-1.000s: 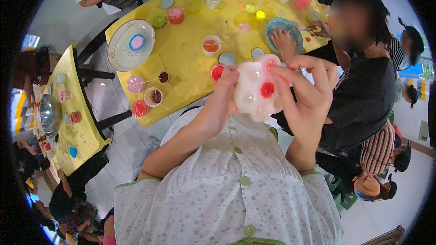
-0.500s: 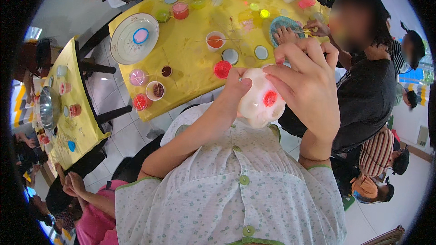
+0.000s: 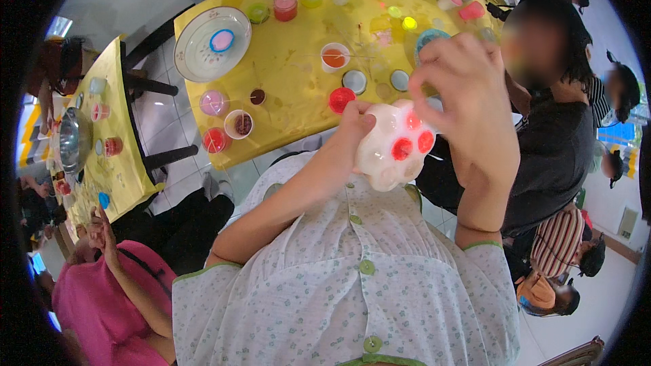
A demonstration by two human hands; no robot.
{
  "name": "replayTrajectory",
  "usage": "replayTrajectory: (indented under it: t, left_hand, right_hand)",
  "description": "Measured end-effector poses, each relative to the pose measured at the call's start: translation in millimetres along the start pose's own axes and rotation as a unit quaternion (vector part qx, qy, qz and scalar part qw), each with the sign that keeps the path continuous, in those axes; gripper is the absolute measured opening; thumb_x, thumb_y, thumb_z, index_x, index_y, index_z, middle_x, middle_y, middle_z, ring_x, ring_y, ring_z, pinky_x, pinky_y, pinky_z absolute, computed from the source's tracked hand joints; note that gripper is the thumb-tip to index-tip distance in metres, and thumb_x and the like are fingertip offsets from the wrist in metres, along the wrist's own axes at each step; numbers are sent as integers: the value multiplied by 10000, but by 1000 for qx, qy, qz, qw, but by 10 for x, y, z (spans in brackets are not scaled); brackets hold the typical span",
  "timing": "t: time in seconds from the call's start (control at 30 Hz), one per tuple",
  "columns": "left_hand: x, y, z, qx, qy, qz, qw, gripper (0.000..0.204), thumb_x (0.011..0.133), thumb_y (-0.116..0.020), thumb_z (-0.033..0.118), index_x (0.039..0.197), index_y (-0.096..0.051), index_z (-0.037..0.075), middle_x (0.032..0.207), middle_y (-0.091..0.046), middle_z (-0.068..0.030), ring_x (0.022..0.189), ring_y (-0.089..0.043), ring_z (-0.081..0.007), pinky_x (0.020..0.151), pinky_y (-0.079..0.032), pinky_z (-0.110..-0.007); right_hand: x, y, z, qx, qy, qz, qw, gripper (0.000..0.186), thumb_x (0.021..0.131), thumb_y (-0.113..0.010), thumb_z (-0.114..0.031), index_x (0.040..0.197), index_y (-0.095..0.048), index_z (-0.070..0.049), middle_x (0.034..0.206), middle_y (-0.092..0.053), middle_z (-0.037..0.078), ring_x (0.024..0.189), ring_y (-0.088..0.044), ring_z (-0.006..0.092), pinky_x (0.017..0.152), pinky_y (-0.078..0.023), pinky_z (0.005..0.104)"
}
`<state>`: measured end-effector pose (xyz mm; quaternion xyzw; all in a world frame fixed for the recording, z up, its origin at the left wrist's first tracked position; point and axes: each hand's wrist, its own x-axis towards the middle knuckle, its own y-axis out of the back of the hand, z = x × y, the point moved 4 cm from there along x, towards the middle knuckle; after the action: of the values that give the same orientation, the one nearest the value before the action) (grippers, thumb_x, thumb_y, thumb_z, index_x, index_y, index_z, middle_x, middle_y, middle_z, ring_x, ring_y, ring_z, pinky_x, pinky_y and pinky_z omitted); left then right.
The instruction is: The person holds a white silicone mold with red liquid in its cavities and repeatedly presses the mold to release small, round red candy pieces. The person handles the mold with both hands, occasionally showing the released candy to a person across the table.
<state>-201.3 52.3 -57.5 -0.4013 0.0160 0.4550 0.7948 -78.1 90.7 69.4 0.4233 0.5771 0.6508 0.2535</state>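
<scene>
Glossy white, paw-shaped mould (image 3: 377, 146), apparently silicone or plastic, with three red-filled round hollows (image 3: 402, 148): held up before the white floral shirt (image 3: 305, 257), near the yellow-covered desk (image 3: 291, 81). Left hand (image 3: 344, 137) grips its left rim. Right hand (image 3: 468, 85) is raised by the opposite rim, fingers curled; cannot tell whether it pinches anything. Judged light, slightly flexible, slick; best held by the outer rim. No lettering legible on it.

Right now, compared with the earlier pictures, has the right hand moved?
Yes. The right hand has moved upward in the picture, judged against the cup of orange liquid.
</scene>
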Motion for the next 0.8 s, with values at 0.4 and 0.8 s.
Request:
replayTrajectory:
  t: [0.4, 0.8]
  left_hand:
    - [-118, 427, 24, -78, 8, 61, 995, 504, 946, -358, 422, 1350, -342, 122, 1282, -510, -84, 1122, -574, -193, 810, -542, -377]
    - [-177, 442, 174, -73, -14, 72, 995, 542, 928, -385, 419, 1355, -390, 85, 1298, -529, -84, 1127, -576, -200, 850, -531, -374]
  right_hand:
    - [173, -1735, 2082, 89, -342, 68, 933, 149, 710, -680, -152, 809, -676, -42, 773, -678, 139, 744, -662, 292, 688, -507, 371]
    - [-352, -1396, 1106, 432, -301, 70, 847, 279, 925, -485, -111, 1146, -582, 30, 1070, -658, 141, 999, -618, 189, 882, -458, 301]
